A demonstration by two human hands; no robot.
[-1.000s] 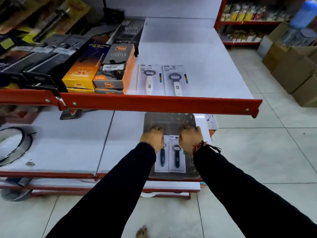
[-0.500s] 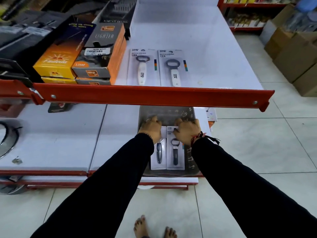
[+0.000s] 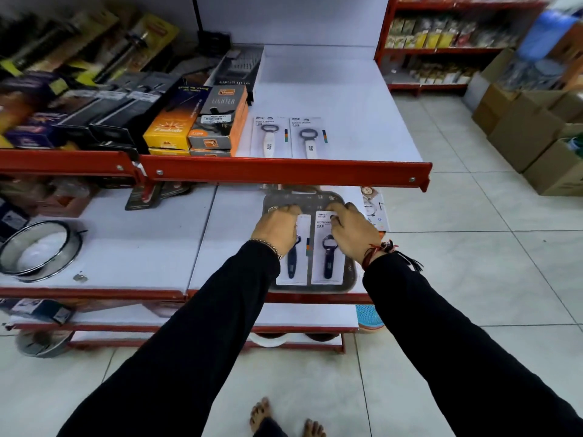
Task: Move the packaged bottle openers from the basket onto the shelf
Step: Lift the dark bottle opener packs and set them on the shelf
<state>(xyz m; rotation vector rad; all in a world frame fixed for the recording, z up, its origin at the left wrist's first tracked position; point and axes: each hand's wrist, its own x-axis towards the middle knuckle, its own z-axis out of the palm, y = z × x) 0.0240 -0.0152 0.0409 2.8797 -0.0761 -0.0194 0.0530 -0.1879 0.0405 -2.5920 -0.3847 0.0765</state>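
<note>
A grey mesh basket (image 3: 349, 275) sits on the lower white shelf. Two carded bottle openers with dark blue handles lie in it side by side. My left hand (image 3: 277, 228) grips the top of the left pack (image 3: 296, 266). My right hand (image 3: 353, 232) grips the top of the right pack (image 3: 328, 263). Both packs appear to rest flat in the basket. On the upper shelf (image 3: 362, 127), behind its red front rail, lie two packs with white-handled openers, one on the left (image 3: 268, 137) and one on the right (image 3: 308, 138).
Orange and grey lighter boxes (image 3: 217, 121) border the white-handled packs on the left. A metal sieve (image 3: 38, 247) sits on the lower shelf at left. Cardboard boxes (image 3: 536, 130) stand on the tiled floor at right. The red rail (image 3: 284, 172) overhangs the basket's far end.
The view has shifted and tilted; my hands stay on the tops of the two packs in the basket, with fingers curled more tightly around the card edges.
</note>
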